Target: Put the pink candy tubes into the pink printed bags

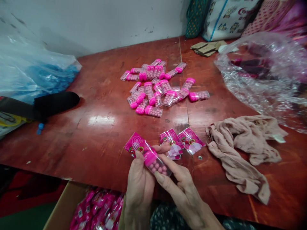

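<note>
My left hand (pixel 141 179) is closed on a printed pink wrapper sleeve (pixel 136 143), its thumb on the front near the lower edge. At the mouth of that sleeve, my right hand (pixel 181 183) pinches a clear candy container (pixel 157 166) with a pink cap and round pink candies inside. The container's capped end meets the wrapper, though how far in it sits I cannot tell. Just beyond my right fingers lie more flat wrappers (pixel 191 140) on the table. Farther back is a loose pile of the same candy containers (pixel 153 92).
A cardboard box (pixel 59 207) with many pink packets stands below the table's front edge. On the red-brown table (pixel 105 140) are a beige cloth (pixel 240 140), a clear plastic bag (pixel 259 80), cardboard pieces (pixel 207 48), a black object (pixel 56 103) and a bag of blue items (pixel 48 76).
</note>
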### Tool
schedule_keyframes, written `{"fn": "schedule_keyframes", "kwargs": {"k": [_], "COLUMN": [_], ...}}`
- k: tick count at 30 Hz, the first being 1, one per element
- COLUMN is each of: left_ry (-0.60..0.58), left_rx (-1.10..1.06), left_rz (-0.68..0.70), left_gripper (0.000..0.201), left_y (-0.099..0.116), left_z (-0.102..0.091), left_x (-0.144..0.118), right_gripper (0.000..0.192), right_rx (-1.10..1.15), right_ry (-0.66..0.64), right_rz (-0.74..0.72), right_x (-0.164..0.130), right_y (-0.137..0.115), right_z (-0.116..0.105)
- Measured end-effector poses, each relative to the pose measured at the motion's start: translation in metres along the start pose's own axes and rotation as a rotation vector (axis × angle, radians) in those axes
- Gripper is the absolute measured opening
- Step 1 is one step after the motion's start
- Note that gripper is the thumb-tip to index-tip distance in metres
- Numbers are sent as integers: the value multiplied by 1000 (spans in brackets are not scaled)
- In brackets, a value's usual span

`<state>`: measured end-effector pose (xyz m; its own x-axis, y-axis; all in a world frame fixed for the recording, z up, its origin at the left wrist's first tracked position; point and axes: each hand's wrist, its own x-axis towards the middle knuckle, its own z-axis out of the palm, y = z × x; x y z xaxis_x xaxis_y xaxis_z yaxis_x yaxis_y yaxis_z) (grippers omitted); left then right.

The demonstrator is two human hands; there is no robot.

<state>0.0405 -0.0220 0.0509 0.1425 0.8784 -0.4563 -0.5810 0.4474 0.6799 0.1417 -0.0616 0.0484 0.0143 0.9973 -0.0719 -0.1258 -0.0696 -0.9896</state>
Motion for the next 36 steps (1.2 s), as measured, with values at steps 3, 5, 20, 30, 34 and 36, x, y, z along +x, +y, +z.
{"fn": "schedule_keyframes", "kwargs": {"k": [3, 5, 20, 30, 34, 36], "left_ry": [-58, -86, 22, 85, 79, 50], "left_rx": [37, 63, 240, 131, 206, 250], "left_rz": [1, 19, 160, 80, 65, 58], "left_gripper": [52, 54, 39, 28, 16, 16], "left_y": [-1, -2, -5, -11, -13, -13], "left_z": [-3, -5, 10, 4, 7, 5], "left_x": [-2, -3, -7, -9, -9, -12], "right_gripper": [33, 33, 35, 29, 35, 36], "right_rx": [159, 251, 18, -87, -124, -102], "right_ry": [-20, -65, 25, 88, 178, 153], "right_rz": [105, 170, 0, 29, 137, 150], "right_x": [-2, -2, -9, -9, -19, -22], "right_y": [6, 10, 12, 13, 22, 26], "right_z": [-1, -2, 3, 8, 11, 13]}}
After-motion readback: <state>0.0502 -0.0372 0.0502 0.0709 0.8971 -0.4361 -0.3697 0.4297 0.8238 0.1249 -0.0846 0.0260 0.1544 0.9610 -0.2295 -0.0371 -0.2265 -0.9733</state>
